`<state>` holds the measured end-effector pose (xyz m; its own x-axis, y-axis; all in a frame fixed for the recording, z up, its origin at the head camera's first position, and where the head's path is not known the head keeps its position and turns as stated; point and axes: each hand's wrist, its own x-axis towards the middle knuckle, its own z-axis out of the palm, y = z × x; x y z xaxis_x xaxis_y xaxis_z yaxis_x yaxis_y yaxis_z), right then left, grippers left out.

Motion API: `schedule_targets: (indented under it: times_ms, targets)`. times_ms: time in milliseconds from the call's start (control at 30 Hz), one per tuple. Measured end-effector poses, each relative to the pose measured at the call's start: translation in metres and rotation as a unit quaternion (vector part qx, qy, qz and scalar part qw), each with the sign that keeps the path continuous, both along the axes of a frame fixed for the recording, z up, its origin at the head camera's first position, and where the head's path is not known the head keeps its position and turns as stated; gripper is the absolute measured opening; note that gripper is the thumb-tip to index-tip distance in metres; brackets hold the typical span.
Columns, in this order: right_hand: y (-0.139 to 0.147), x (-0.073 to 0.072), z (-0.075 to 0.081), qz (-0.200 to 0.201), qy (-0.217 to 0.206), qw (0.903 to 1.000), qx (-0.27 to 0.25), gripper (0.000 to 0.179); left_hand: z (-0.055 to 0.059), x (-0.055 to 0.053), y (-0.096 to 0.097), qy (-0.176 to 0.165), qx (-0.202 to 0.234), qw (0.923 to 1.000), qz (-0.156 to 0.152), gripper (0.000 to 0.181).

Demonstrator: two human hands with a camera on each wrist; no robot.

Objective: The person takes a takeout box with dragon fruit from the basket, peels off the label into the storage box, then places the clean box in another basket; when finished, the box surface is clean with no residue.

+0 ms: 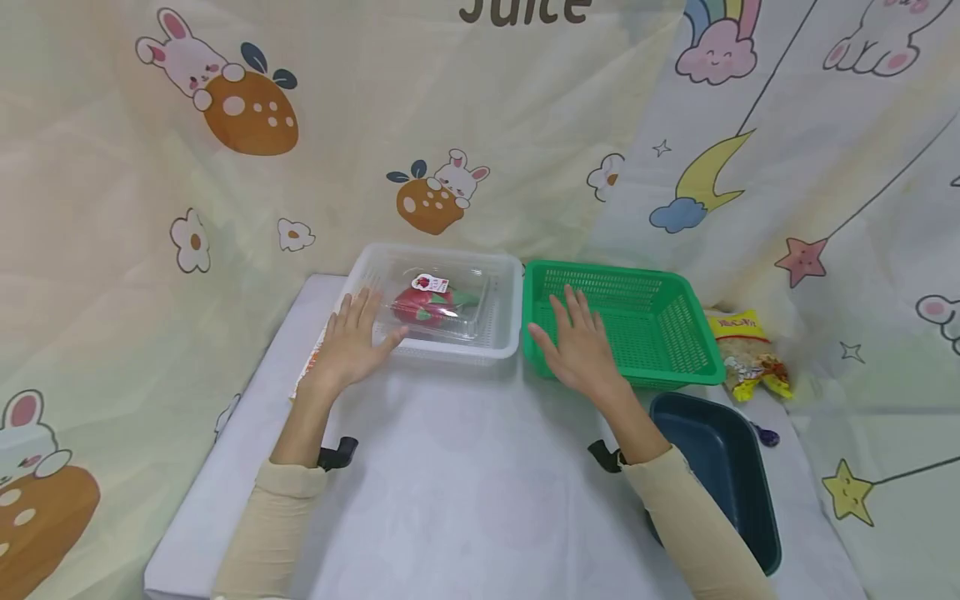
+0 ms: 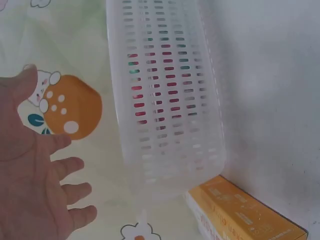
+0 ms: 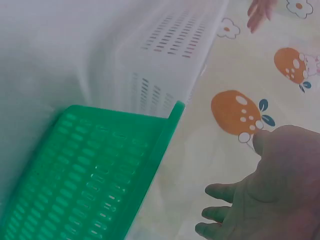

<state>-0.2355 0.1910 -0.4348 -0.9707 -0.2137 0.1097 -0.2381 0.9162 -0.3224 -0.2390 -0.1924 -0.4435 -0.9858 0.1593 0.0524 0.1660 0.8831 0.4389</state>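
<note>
My left hand (image 1: pixel 348 343) is held with fingers spread, overlapping the left front corner of a white slotted basket (image 1: pixel 491 352) in the head view. Inside that basket lies a clear plastic box (image 1: pixel 474 321) with red and green contents (image 1: pixel 420 307) and a white label. My right hand (image 1: pixel 581 346), fingers straight and apart, overlaps the left part of a green slotted basket (image 1: pixel 675 333). Neither hand holds anything. In the left wrist view the left palm (image 2: pixel 30 175) shows beside the white basket; the right palm (image 3: pixel 280 185) shows beside the green one.
An orange and white carton (image 2: pixel 245 210) stands by the white basket, mostly hidden in the head view. Right of the green basket lies a yellow snack bag (image 1: pixel 750 354). A dark blue tray (image 1: pixel 712 450) sits under the right forearm, with a small purple object (image 1: pixel 767 436) beside it.
</note>
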Motion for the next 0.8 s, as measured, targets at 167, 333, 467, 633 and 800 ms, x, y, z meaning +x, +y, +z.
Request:
schedule_targets:
  times_ms: [167,333,467,633,800]
  targets:
    - [-0.01,-0.007,0.003,0.012,-0.003,0.9999,-0.002,0.083,0.004,-0.006,-0.001,-0.017,0.089,0.9957,-0.016,0.091]
    - [-0.021,-0.015,0.004,0.016,-0.013,0.9998,-0.007,0.081,0.008,-0.011,-0.003,-0.041,0.155,0.9861,-0.043,0.087]
    - [-0.03,-0.02,0.004,0.032,-0.011,0.9993,-0.014,0.079,0.009,-0.013,-0.005,-0.036,0.164,0.9848,-0.043,0.082]
    - [-0.042,-0.028,0.001,0.057,-0.007,0.998,-0.025,0.08,0.005,-0.018,-0.008,-0.043,0.185,0.9813,-0.03,0.083]
    - [-0.054,-0.038,0.001,0.065,-0.012,0.9969,-0.043,0.078,0.002,-0.025,-0.01,-0.051,0.199,0.9786,-0.013,0.084]
